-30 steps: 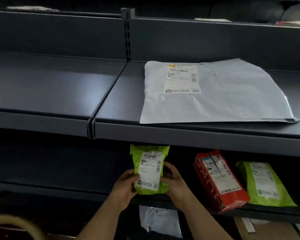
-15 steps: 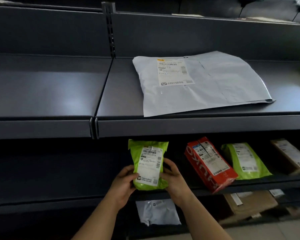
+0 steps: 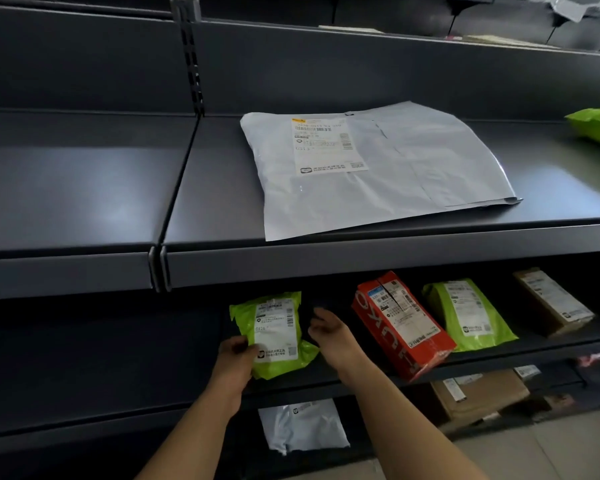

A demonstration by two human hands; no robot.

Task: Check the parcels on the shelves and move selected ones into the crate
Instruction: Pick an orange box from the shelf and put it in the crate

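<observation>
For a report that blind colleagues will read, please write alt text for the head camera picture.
A person's left hand grips the lower corner of a small lime-green plastic mailer bag on a dark metal shelf, the right hand open beside it. A large flat white plastic mailer lies on the shelf above.

Pale tiled floor [image 3: 551, 448] at lower right, slotted metal upright [image 3: 192, 64] against dark grey back panel [image 3: 361, 71].
</observation>
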